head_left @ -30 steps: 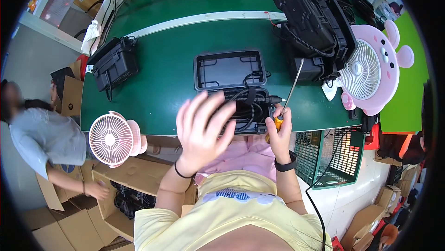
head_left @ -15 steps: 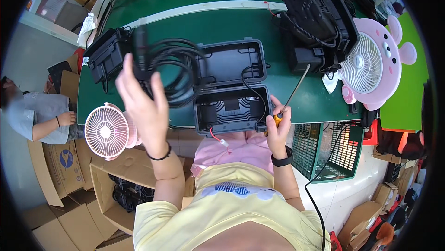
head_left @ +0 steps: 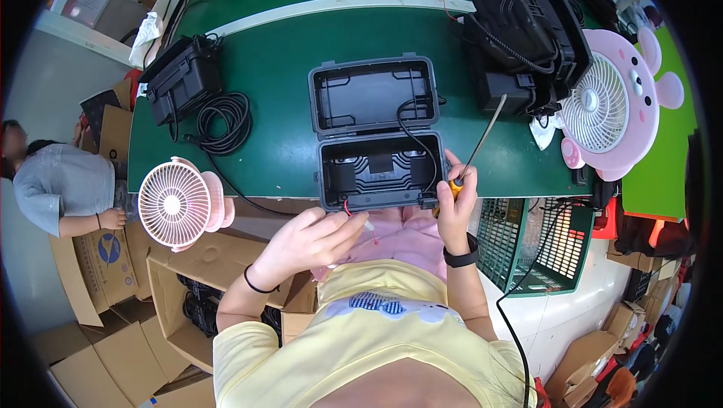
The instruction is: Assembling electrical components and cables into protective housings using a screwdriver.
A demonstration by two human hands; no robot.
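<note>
An open black plastic case lies at the table's near edge, its lid folded back away from me. A red wire comes out over its front rim and ends in a small white connector. My left hand is closed at that wire, fingertips pinched beside the connector. In my right hand is a screwdriver with a yellow handle, its shaft slanting up and away; this hand also touches the case's right front corner. A coiled black cable lies left of the case; its tail runs toward my left hand.
Black cases stand at the left and in a stack at the right. A small pink fan sits left, a larger animal-shaped fan right. Below are a cardboard box and a green crate. Another person is at far left.
My left hand has let the coiled cable down on the table at the left and come back to the red wire at the case's front. My right hand keeps the screwdriver.
</note>
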